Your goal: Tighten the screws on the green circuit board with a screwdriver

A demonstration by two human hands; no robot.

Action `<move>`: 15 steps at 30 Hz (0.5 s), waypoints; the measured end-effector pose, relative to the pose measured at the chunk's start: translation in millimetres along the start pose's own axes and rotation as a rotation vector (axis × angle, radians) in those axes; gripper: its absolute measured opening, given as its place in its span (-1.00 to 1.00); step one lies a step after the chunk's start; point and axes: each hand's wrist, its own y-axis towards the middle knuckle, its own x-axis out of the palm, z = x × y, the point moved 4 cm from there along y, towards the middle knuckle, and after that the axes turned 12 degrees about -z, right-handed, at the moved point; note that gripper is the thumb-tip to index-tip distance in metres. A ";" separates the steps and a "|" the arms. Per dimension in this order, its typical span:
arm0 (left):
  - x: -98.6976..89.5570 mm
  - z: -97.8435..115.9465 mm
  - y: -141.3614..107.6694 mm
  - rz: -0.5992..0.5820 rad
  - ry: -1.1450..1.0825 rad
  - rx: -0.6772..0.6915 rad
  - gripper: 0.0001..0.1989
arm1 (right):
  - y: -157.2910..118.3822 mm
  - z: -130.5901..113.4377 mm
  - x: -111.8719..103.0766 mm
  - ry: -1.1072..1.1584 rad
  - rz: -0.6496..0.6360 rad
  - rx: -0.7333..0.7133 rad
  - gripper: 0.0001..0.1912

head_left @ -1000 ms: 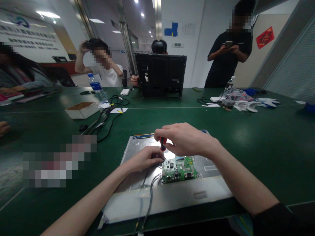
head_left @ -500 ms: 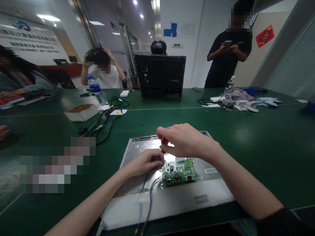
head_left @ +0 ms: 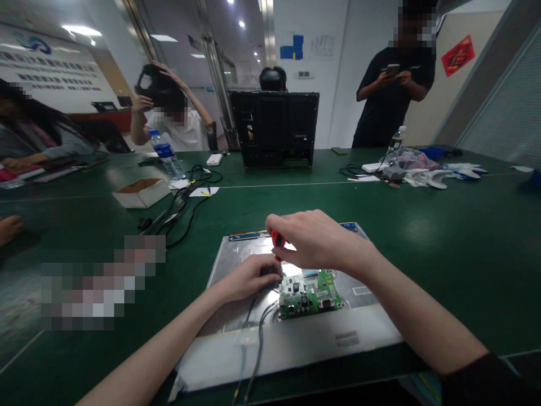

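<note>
My right hand point(head_left: 308, 239) is closed on the red and black handle of a screwdriver point(head_left: 278, 239), which points down at the upper left corner of a green circuit board point(head_left: 310, 294). Beside that corner, my left hand point(head_left: 253, 276) has its fingers drawn together around the screwdriver's tip; anything between them is too small to make out. The board lies on a silver metal panel point(head_left: 228, 310) with a whitish lower strip. Dark cables point(head_left: 260, 344) run from near the board's left side down over the panel's front edge.
A white open box point(head_left: 141, 194), a water bottle point(head_left: 167, 153) and black cables point(head_left: 181, 208) stand or lie at the left. An upright black frame point(head_left: 274, 129) is at the back. Gloves and a plastic bag point(head_left: 412, 160) lie at the right. Other people are around the table.
My right hand has shifted very slightly left with the screwdriver. My left hand has barely moved. Across the table, a person's hands and black headgear have tilted to the left.
</note>
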 end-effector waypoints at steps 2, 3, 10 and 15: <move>0.0 0.4 -0.3 -0.005 0.004 0.000 -0.91 | 1.5 1.1 0.6 -0.015 0.002 0.015 -0.83; 0.1 0.7 -0.4 -0.006 0.005 -0.001 -0.91 | 2.1 1.8 0.8 -0.021 0.006 0.022 -0.82; 0.8 2.4 -0.3 0.007 -0.020 -0.006 -0.90 | -0.8 4.5 0.1 0.039 0.041 -0.041 -0.84; 0.0 2.2 0.1 0.011 -0.024 -0.017 -0.91 | 1.4 5.7 3.0 0.071 0.023 -0.038 -0.78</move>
